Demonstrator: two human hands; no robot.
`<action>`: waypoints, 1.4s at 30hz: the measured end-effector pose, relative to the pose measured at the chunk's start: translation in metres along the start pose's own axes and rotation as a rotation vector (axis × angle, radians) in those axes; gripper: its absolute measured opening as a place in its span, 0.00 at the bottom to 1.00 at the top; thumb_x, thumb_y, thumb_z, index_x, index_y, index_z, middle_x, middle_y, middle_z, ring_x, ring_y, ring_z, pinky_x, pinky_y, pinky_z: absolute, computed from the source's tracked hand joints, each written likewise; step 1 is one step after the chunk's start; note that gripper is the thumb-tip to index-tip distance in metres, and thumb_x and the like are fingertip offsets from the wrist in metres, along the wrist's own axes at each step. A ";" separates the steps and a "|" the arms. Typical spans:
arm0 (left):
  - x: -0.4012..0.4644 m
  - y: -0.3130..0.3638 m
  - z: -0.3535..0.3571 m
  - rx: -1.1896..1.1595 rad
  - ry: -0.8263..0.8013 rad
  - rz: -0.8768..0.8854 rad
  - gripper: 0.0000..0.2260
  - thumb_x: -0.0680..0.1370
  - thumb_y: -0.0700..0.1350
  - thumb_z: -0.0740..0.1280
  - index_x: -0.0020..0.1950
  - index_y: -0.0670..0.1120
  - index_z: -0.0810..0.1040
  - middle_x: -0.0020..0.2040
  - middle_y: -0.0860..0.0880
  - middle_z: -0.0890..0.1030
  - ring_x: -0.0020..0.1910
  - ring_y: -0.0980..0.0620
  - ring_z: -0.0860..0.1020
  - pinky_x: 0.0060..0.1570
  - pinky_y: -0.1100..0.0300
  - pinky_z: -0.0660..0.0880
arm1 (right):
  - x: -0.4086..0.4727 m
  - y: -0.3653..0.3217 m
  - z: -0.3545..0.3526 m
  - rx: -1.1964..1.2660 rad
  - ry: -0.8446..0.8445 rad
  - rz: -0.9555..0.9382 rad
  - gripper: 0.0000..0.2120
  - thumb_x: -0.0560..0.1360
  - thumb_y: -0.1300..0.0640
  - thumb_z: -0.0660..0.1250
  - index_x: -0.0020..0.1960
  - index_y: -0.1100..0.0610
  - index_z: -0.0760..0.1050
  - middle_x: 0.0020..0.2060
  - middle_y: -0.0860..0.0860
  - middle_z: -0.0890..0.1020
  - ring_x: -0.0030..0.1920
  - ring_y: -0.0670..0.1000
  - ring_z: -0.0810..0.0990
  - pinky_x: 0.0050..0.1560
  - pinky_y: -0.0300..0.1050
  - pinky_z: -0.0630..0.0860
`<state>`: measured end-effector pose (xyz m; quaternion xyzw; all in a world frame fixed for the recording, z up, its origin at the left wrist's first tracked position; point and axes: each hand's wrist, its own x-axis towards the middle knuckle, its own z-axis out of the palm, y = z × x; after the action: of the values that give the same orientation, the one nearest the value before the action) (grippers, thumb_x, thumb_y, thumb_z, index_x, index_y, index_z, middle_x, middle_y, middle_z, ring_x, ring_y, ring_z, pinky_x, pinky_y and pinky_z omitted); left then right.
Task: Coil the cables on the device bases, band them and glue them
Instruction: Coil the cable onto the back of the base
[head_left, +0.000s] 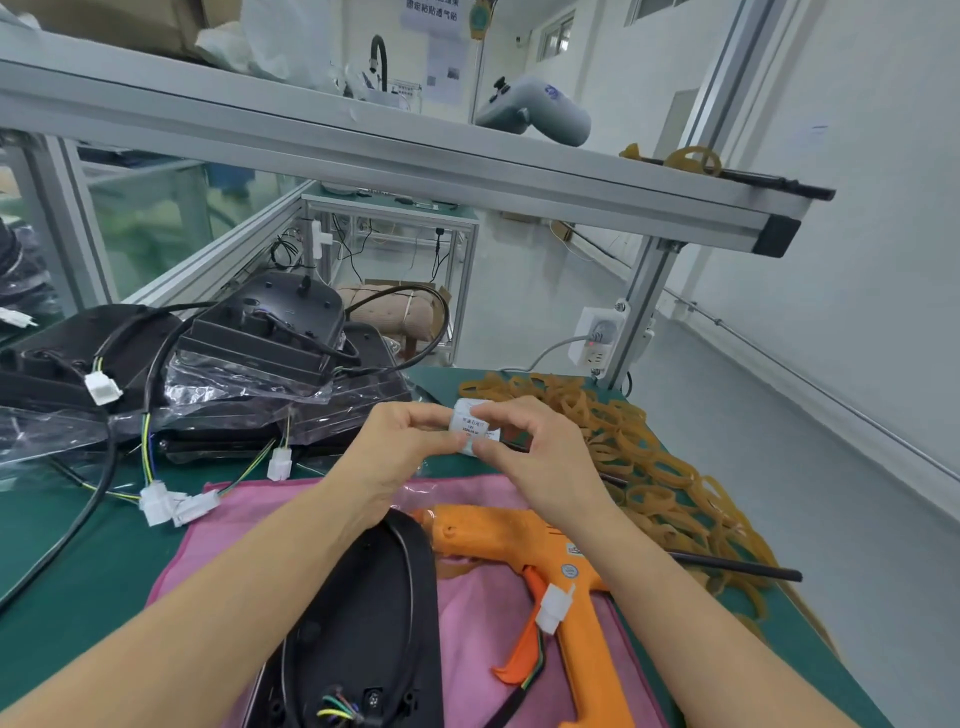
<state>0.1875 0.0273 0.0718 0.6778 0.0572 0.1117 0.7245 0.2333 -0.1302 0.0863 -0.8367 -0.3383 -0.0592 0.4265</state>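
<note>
Head cam: left hand (402, 447) & right hand (527, 452) both pinch 1 white label (471, 427), maybe paper; 1 glue gun (545, 577) below.

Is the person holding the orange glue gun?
No, the glue gun lies on the pink cloth while the left hand and right hand pinch a small white label.
</note>
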 end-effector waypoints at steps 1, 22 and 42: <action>0.000 0.000 0.002 -0.013 -0.001 0.019 0.08 0.70 0.30 0.71 0.45 0.40 0.85 0.46 0.45 0.84 0.42 0.54 0.82 0.44 0.67 0.78 | 0.000 0.000 0.001 0.027 0.008 0.010 0.14 0.73 0.59 0.72 0.58 0.55 0.80 0.48 0.46 0.79 0.46 0.42 0.75 0.48 0.32 0.70; 0.000 -0.014 -0.003 0.430 0.072 0.010 0.07 0.72 0.46 0.75 0.35 0.47 0.83 0.33 0.50 0.83 0.33 0.56 0.77 0.39 0.59 0.73 | 0.005 -0.006 -0.008 0.098 0.181 0.017 0.03 0.73 0.57 0.73 0.42 0.56 0.83 0.42 0.49 0.77 0.47 0.47 0.76 0.50 0.39 0.72; -0.083 -0.037 -0.070 0.173 0.258 -0.250 0.17 0.77 0.29 0.63 0.64 0.40 0.75 0.59 0.46 0.78 0.59 0.52 0.74 0.60 0.60 0.68 | -0.006 -0.057 0.059 -0.100 -0.684 0.265 0.06 0.74 0.61 0.70 0.47 0.64 0.83 0.13 0.40 0.69 0.17 0.38 0.69 0.18 0.28 0.60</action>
<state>0.0935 0.0729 0.0243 0.7053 0.2424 0.1015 0.6584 0.1823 -0.0648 0.0854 -0.8644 -0.3468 0.2633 0.2515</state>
